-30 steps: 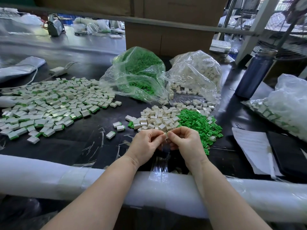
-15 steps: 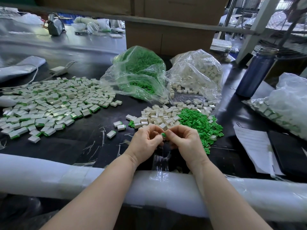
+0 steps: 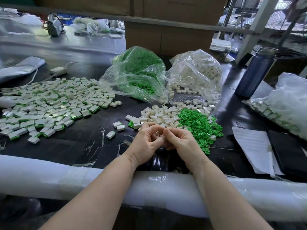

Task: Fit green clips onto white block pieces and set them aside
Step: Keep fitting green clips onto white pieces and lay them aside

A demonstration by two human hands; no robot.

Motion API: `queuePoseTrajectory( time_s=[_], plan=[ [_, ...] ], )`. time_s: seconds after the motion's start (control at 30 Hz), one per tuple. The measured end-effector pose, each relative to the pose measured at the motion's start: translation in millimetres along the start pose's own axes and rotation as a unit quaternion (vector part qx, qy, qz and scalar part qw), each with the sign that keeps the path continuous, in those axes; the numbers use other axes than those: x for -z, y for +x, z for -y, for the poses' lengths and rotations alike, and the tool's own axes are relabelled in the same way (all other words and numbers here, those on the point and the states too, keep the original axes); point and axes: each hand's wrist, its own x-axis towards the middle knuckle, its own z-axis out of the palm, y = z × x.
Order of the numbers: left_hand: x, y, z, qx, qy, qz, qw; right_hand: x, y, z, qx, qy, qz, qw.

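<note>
Head view: left hand (image 3: 146, 145) and right hand (image 3: 181, 143) are curled fingertip to fingertip; anything in the grip is hidden. White blocks (image 3: 159, 116) and green clips (image 3: 199, 125) are heaped just beyond, finished pieces (image 3: 49, 107) far left.

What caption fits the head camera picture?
Two hands meet beside heaps of white blocks and green clips.

The black tabletop (image 3: 69, 146) is showing a smooth, faintly glossy finish. Behind it, clear crinkled plastic bags (image 3: 137, 75) are glinting, while green clips (image 3: 199, 123) and white block pieces (image 3: 159, 113) are looking like matt moulded plastic. At the tabletop's near edge, translucent foam padding (image 3: 49, 176) is gleaming softly.
</note>
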Motion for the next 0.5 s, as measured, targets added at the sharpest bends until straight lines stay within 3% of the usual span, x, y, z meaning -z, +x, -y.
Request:
queuePoseTrajectory(
  time_s=[0.5],
  plan=[
    [-0.3, 0.2, 0.6, -0.006, 0.017, 0.008, 1.000, -0.2, -0.9, 1.7, -0.027, 0.003, 0.008, 1.000]
  ],
)
